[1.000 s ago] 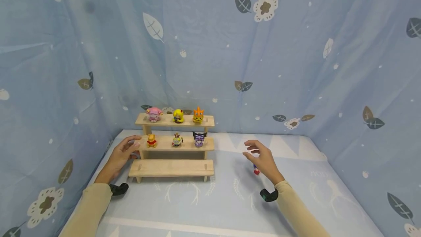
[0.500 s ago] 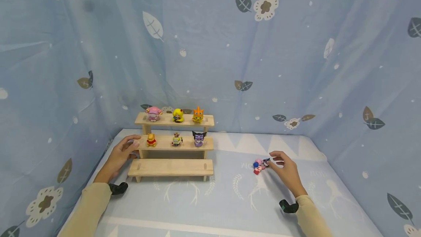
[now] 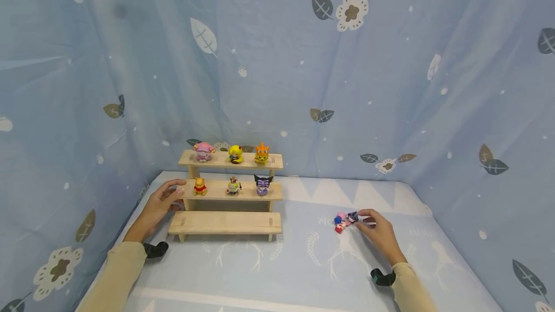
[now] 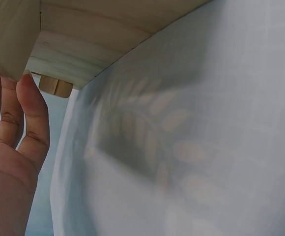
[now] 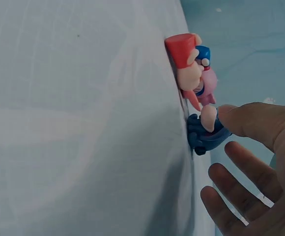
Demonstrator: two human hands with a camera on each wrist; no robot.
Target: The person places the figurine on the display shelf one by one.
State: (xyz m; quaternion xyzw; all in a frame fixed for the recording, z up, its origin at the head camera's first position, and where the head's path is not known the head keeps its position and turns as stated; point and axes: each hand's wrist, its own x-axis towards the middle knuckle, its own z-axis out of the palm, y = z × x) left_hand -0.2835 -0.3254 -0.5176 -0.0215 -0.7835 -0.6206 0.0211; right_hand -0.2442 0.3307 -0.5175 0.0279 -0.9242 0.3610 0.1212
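My left hand [image 3: 162,201] grips the left end of the middle board of a three-step wooden display stand [image 3: 225,222]. In the left wrist view, several fingers [image 4: 33,105] curve up to the board's corner. My right hand [image 3: 381,235] pinches a small dark blue figurine [image 3: 352,216] at its right side. The right wrist view shows the thumb against this figurine [image 5: 201,135], low at the cloth, the other fingers spread below. Right beside it lie a red-and-peach figurine with a blue top [image 3: 340,225] and a pink one [image 3: 342,215], close together.
The stand's top board carries a pink figurine [image 3: 203,152], a yellow-haired one [image 3: 235,154] and an orange spiky one [image 3: 262,154]. On the middle board are a yellow bear [image 3: 200,186], a crowned figurine [image 3: 233,185] and a purple one [image 3: 262,185]. Patterned curtains [image 3: 277,61] enclose the cloth-covered table [image 3: 295,273].
My right hand has moved right and down from over the loose figurines, and its finger and thumb have closed on the dark blue one. My left hand stays at the stand.
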